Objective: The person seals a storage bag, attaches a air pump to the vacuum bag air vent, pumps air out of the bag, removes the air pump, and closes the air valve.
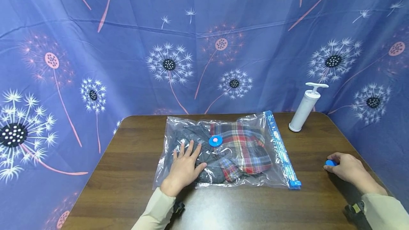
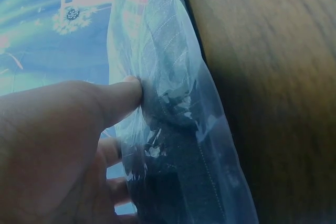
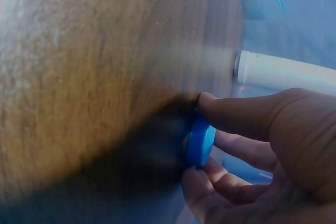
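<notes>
A clear plastic vacuum storage bag [image 1: 220,184] lies flat on the table with a dark garment [image 1: 209,169] and a plaid shirt [image 1: 246,144] inside. Its blue zip strip [image 1: 281,150] runs along the right side, and a round blue valve [image 1: 215,141] with a pinkish centre sits near the middle. My left hand [image 1: 183,168] rests on the bag's left half, fingers spread over the dark garment. At the table's right, my right hand [image 1: 348,169] pinches a blue round cap [image 3: 200,141] between thumb and fingers, close to the tabletop.
A white hand pump [image 1: 305,109] with a T-shaped handle stands upright at the back right of the wooden table [image 1: 127,173]. Behind and beside the table hangs a blue curtain [image 1: 198,20] with dandelion prints.
</notes>
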### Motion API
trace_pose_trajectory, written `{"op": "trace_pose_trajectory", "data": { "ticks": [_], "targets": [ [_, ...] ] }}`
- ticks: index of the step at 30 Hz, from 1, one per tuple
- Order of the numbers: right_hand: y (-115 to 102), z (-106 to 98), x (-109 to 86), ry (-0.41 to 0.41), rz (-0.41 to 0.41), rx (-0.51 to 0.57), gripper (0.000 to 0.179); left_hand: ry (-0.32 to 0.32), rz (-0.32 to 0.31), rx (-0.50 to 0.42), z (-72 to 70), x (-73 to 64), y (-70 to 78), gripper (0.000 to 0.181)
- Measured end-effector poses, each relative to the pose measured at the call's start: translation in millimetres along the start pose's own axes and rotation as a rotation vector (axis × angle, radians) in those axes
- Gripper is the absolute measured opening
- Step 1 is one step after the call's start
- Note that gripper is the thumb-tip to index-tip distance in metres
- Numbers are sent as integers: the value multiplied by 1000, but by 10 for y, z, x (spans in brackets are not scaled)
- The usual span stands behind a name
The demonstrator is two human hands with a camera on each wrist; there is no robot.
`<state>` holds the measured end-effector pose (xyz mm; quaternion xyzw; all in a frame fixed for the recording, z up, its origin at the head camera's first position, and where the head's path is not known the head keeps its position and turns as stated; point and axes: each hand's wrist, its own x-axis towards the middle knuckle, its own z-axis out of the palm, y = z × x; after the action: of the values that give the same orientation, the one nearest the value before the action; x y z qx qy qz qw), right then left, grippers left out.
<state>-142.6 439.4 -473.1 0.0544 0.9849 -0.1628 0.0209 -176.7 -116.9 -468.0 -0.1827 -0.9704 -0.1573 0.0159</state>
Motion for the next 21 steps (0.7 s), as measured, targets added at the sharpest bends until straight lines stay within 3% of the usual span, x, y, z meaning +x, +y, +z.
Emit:
{"op": "trace_pose_trajectory", "data": {
  "ticks": [9, 14, 21],
  "targets": [
    [-39, -67, 14, 22, -45, -6, 64, -15, -9, -5, 11, 4, 1, 73],
    [-165, -245, 73, 44, -48, -10, 80, -13, -22, -11, 27, 7, -6, 73],
    [-370, -512, 261, 159, -80, 48, 84, -9, -18, -19, 26, 7, -13, 73]
  ]
}}
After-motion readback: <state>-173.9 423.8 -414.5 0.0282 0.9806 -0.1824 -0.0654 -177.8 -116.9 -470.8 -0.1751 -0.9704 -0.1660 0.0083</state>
